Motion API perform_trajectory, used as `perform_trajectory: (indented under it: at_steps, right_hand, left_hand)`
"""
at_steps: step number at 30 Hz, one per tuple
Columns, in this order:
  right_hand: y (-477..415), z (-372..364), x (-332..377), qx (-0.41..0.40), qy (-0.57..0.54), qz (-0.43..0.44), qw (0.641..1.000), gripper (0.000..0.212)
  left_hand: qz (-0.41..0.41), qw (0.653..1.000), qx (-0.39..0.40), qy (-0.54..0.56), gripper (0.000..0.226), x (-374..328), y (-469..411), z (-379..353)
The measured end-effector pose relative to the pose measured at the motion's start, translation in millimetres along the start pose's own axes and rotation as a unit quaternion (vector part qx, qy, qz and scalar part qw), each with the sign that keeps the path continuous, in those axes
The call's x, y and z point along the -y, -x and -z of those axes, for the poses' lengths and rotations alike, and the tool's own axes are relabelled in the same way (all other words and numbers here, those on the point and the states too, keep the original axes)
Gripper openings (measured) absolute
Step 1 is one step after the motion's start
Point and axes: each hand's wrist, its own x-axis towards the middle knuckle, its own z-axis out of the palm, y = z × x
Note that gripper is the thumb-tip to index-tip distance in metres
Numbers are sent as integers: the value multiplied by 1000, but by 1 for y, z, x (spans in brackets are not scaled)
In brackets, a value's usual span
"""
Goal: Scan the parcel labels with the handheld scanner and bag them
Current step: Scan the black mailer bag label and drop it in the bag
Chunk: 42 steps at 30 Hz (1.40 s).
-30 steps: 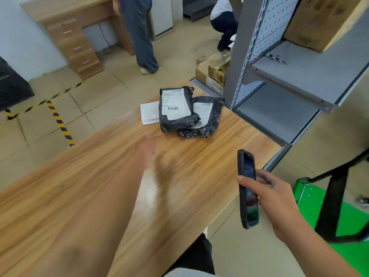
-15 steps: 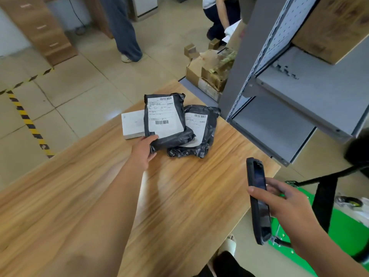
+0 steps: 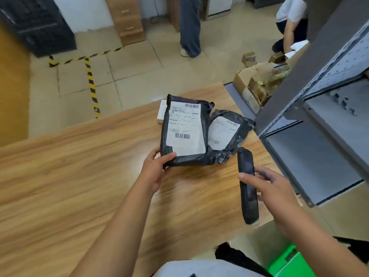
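Where left hand (image 3: 154,170) pinches it, crinkled black parcel (image 3: 184,132), white barcode label (image 3: 185,127).

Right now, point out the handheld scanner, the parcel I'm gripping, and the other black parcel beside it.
handheld scanner (image 3: 247,184), head view, on its dark screen.
gripped parcel (image 3: 185,126), head view, on its white label.
second parcel (image 3: 222,132), head view, on its white label.

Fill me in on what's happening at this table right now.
A person is working through parcels at a wooden table. The left hand has a grip on the near corner of a black parcel, label facing up. The right hand holds the handheld scanner just beside it. A second black parcel lies partly under the first, and a small white box sits behind them. No bag shows.
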Motion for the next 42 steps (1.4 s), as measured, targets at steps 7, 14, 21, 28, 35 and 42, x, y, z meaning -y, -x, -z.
perform_trajectory:
  at_steps: [7, 14, 21, 28, 35, 42]
  right_hand:
    - [-22, -12, 3, 130, 26, 5, 991, 46]
    - [-18, -23, -4, 244, 53, 25, 968, 24]
    - [-7, -18, -11, 297, 78, 42, 951, 51]
    - [1, -15, -12, 301, 90, 46, 948, 62]
    - [13, -35, -6, 277, 123, 43, 952, 62]
    - [44, -82, 21, 281, 298, 89, 908, 35]
  left_hand:
    - [-4, 981, -161, 105, 42, 71, 91, 50]
    - [4, 943, -273, 188, 33, 135, 130, 73]
    - [-8, 926, -348, 148, 31, 165, 149, 73]
    - [-36, 897, -441, 2, 62, 148, 160, 82]
    - [-127, 811, -283, -496, 88, 106, 148, 121]
    - [-101, 680, -101, -719, 123, 102, 99, 150]
